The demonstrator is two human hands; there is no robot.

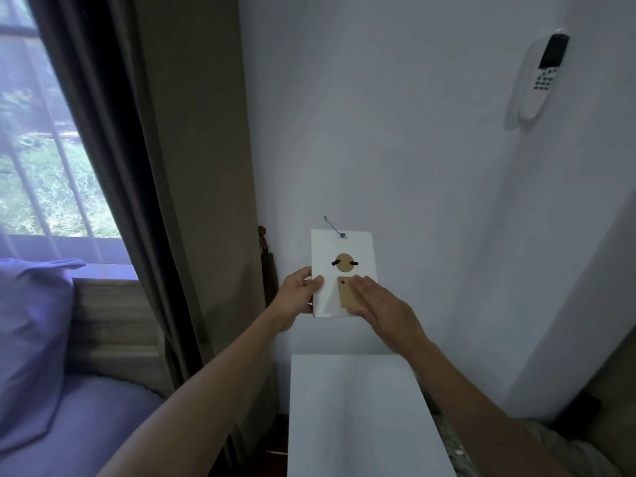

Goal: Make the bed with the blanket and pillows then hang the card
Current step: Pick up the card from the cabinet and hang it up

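A white card (pixel 358 249) with a brown disc, two black pegs and a brown tag is held up against the white wall. A thin blue string (pixel 331 226) loops up from its top edge. My left hand (pixel 299 297) pinches the card's left edge. My right hand (pixel 382 304) lies over its lower right part, fingers on the brown tag (pixel 346 292). At the far left a purple pillow (pixel 27 339) leans upright at the head of the bed (pixel 89 428), which has a purple cover.
A white bedside table (pixel 361 414) stands directly below the card. Brown curtains (pixel 192 201) hang to the left beside a window (pixel 41 149). A white remote (pixel 540 74) sits in a wall holder at upper right.
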